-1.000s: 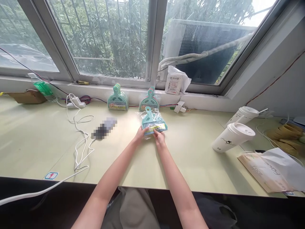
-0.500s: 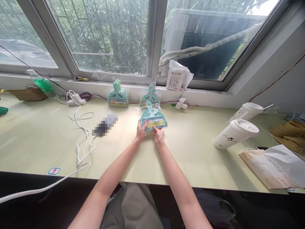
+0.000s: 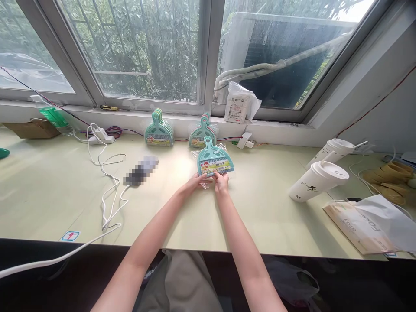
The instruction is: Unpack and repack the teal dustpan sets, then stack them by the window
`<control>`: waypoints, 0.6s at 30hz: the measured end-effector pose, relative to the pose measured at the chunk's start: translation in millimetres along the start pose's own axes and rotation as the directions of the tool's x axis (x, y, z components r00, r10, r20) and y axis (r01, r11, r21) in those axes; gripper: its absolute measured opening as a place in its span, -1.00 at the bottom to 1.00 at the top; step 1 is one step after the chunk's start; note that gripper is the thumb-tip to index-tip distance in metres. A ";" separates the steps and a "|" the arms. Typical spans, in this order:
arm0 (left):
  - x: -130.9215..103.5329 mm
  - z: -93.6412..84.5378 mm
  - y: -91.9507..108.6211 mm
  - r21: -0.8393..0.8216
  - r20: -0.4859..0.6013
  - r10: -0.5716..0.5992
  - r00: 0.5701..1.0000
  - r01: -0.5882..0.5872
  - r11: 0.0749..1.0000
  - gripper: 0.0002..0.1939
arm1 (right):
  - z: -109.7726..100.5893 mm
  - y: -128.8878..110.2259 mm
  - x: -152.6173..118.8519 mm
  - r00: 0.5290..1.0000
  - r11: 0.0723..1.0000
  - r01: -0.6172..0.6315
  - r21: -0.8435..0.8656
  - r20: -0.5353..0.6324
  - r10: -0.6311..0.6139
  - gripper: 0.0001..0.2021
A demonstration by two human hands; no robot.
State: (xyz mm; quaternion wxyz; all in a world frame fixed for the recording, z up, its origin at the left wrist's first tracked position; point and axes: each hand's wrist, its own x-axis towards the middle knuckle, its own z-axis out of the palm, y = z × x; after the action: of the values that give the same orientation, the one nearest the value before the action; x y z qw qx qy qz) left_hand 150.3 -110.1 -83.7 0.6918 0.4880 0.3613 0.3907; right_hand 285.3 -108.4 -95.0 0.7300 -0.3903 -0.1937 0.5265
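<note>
A teal mini dustpan and brush set (image 3: 214, 157), wrapped in clear plastic with a printed label, is held upright and slightly tilted above the table. My left hand (image 3: 196, 182) grips its lower left edge, with loose wrapper showing by the fingers. At the lower middle of the set, my right hand (image 3: 221, 181) pinches the bottom edge with the thumb in front. Behind it, partly hidden, a stack of similar dustpan sets (image 3: 203, 132) leans against the window ledge. Another such stack (image 3: 159, 130) leans there further left.
On the right stand two white paper cups (image 3: 320, 180) near a tissue pack (image 3: 360, 225). A blurred-out object (image 3: 141, 171) and a white cable (image 3: 108, 182) lie left of my hands. A white package (image 3: 241, 104) rests on the sill; a green-labelled bottle (image 3: 53, 115) leans at far left.
The held dustpan set has shifted slightly right and turned a little. My left hand has slid from its left side down to the lower edge. The view has moved slightly.
</note>
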 end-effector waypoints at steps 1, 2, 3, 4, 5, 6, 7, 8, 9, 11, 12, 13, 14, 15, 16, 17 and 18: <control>0.4 0.3 1.7 -0.012 0.042 -0.015 0.999 0.016 1.000 -0.37 | -1.6 -1.9 1.5 1.000 1.000 0.007 0.010 -0.002 -0.007 -0.56; 1.2 -0.2 3.8 -0.036 0.054 0.001 0.999 0.000 0.999 -0.38 | -2.8 -2.9 2.6 1.000 1.000 0.009 0.019 0.007 -0.009 -0.56; 2.4 -1.3 6.0 -0.069 0.040 0.042 0.998 -0.039 0.997 -0.39 | -3.2 -2.6 3.3 1.000 1.000 0.005 0.025 0.020 -0.005 -0.56; 3.8 -3.0 7.7 -0.100 0.012 0.091 0.996 -0.089 0.991 -0.40 | -2.9 -1.1 3.5 0.999 1.000 -0.004 0.028 0.034 0.003 -0.56; 5.5 -5.0 8.4 -0.124 -0.027 0.137 0.990 -0.139 0.982 -0.41 | -1.6 1.7 3.3 0.999 1.000 -0.015 0.027 0.049 0.014 -0.56; 7.3 -7.4 8.0 -0.137 -0.074 0.173 0.982 -0.182 0.974 -0.42 | 0.3 5.4 2.8 0.998 0.999 -0.025 0.020 0.059 0.024 -0.57; 9.3 -9.8 6.4 -0.138 -0.122 0.190 0.974 -0.207 0.969 -0.43 | 2.6 9.5 2.2 0.998 0.999 -0.033 0.009 0.062 0.032 -0.57; 11.4 -12.4 3.9 -0.132 -0.174 0.190 0.966 -0.214 0.968 -0.43 | 5.0 13.3 1.6 0.998 0.999 -0.040 -0.008 0.056 0.040 -0.58; 13.5 -15.0 1.0 -0.121 -0.228 0.180 0.957 -0.211 0.970 -0.44 | 7.1 16.2 1.3 0.998 0.998 -0.049 -0.030 0.044 0.050 -0.60; 16.9 -20.3 -4.1 -0.097 -0.327 0.163 0.931 -0.205 0.974 -0.49 | 8.8 17.0 1.8 0.994 0.992 -0.091 -0.083 0.057 0.096 -0.63; 17.9 -23.3 -5.3 -0.088 -0.364 0.161 0.917 -0.206 0.974 -0.52 | 7.8 14.4 2.5 0.986 0.986 -0.125 -0.110 0.092 0.136 -0.65; 18.2 -26.4 -5.0 -0.082 -0.394 0.162 0.905 -0.210 0.974 -0.55 | 5.6 9.9 3.5 0.971 0.975 -0.169 -0.145 0.145 0.190 -0.67; 17.7 -30.0 -3.4 -0.080 -0.422 0.161 0.892 -0.213 0.974 -0.58 | 2.2 4.1 4.6 0.947 0.959 -0.209 -0.192 0.206 0.248 -0.68; 16.5 -34.0 -0.7 -0.083 -0.442 0.155 0.883 -0.212 0.974 -0.61 | -1.9 -2.6 5.6 0.918 0.938 -0.232 -0.256 0.260 0.298 -0.69; 14.7 -38.4 2.9 -0.095 -0.456 0.143 0.878 -0.208 0.973 -0.63 | -6.3 -9.4 6.3 0.902 0.918 -0.221 -0.330 0.288 0.321 -0.68; 12.5 -43.1 6.8 -0.118 -0.462 0.126 0.878 -0.202 0.972 -0.65 | -10.4 -15.5 6.6 0.906 0.899 -0.163 -0.406 0.300 0.300 -0.67; 10.2 -47.9 10.7 -0.149 -0.464 0.107 0.880 -0.197 0.969 -0.66 | -13.8 -20.6 6.4 0.921 0.878 -0.053 -0.476 0.317 0.228 -0.66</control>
State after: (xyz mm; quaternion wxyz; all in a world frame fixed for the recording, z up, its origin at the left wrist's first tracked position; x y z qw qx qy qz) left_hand 110.4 -79.8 -87.2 0.5995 0.3419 0.4334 0.5795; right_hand 310.0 -110.4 -88.5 0.5277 -0.4600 -0.4146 0.5814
